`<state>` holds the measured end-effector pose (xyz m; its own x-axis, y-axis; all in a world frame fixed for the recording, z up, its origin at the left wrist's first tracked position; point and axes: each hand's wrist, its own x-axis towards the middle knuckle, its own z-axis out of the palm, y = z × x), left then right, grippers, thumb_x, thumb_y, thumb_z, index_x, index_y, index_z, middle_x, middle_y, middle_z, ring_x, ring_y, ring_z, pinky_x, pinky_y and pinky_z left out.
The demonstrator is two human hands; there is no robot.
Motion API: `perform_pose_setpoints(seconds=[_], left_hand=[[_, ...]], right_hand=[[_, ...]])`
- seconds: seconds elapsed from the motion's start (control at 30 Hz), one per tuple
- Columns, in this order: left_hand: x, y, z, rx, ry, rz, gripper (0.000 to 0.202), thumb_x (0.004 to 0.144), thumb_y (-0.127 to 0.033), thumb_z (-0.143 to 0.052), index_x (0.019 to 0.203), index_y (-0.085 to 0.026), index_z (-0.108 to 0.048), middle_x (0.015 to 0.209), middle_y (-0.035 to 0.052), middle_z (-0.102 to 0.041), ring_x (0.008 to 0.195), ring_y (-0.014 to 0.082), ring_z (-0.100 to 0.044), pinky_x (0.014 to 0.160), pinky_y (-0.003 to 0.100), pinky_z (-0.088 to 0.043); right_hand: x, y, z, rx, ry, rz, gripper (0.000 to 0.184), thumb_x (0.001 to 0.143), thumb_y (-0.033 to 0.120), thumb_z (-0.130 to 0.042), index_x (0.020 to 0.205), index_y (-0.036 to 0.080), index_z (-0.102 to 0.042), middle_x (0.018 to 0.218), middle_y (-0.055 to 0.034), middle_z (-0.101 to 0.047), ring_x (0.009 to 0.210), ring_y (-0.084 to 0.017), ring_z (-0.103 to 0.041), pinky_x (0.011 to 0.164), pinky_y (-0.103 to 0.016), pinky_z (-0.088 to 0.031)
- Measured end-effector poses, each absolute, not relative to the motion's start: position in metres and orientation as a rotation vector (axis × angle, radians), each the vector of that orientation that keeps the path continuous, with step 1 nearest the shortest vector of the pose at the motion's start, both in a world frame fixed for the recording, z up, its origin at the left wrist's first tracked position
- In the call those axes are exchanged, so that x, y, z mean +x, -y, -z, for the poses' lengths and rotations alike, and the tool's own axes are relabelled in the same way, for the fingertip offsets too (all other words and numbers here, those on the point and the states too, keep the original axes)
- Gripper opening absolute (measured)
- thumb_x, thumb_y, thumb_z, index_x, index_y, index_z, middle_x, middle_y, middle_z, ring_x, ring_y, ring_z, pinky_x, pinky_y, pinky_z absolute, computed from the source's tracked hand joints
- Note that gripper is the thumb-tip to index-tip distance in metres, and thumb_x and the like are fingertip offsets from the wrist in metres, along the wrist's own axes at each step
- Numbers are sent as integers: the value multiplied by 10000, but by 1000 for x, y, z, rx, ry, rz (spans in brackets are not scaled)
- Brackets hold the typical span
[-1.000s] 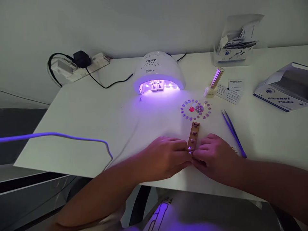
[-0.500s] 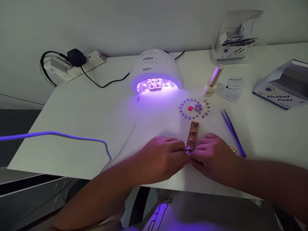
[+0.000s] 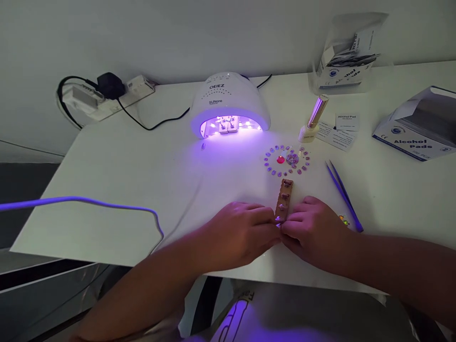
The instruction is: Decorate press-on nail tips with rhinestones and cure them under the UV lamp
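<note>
My left hand (image 3: 247,232) and my right hand (image 3: 313,230) meet near the front edge of the white table. Both are closed, their fingertips pinched together at the near end of a narrow brown strip (image 3: 284,202). Several small shiny holders stand in a row along that strip. A small glossy bit shows between the fingertips, but most of it is hidden, so I cannot tell what it is. Past the strip lies a ring of small decorated nail pieces (image 3: 273,173) around a pink dot (image 3: 280,160) and a glittery round patch (image 3: 292,159). Tweezers (image 3: 344,197) lie right of my right hand.
A lit nail lamp (image 3: 230,97) stands at the back, with small white blocks (image 3: 228,124) inside. A polish bottle (image 3: 313,121), alcohol pad boxes (image 3: 415,135) and opened wrappers (image 3: 347,122) are at the right. A cable (image 3: 89,203) crosses the left side; a power strip (image 3: 117,102) sits behind.
The view has shifted very slightly. Both hands keep the same pinch at the end of the brown strip, and nothing on the table has visibly moved.
</note>
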<state>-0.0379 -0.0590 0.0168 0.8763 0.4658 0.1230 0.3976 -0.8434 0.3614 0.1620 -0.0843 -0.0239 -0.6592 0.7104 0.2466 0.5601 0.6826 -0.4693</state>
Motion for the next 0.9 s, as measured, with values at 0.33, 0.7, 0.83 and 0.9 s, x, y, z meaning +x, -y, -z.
perform_pose_setpoints(seconds=[0.33,0.7,0.83,0.9], left_hand=[[-41,56,-23,2688,-666,-241,215,947,-261,-485,836,-200,-659,750,-2,-646,608,101,-549,559,243,-367],[-58,42,-31,2375,-633,-567,66,866,-146,-599,860,-174,-659,726,18,-614,597,84,-558,553,206,-432],[-63,30,-20,2207,-723,-893,88,808,-114,-669,855,-188,-667,719,10,-605,570,71,-531,484,180,-405],[-64,24,-8,2159,-845,-1005,80,802,-136,-676,856,-195,-677,706,6,-603,561,77,-508,473,192,-388]], right_hand=[[162,84,22,-1005,2491,-515,170,809,171,-607,642,195,-628,624,51,-699,586,-117,-558,616,-313,-233],[164,84,19,-1023,2452,-610,222,858,221,-574,650,180,-640,644,36,-711,590,-99,-580,643,-309,-258],[171,82,7,-976,2447,-627,199,776,163,-550,579,174,-574,523,38,-606,516,-90,-483,623,-299,-263],[178,76,0,-925,2403,-612,162,715,156,-530,554,171,-533,483,38,-535,487,-90,-425,604,-296,-265]])
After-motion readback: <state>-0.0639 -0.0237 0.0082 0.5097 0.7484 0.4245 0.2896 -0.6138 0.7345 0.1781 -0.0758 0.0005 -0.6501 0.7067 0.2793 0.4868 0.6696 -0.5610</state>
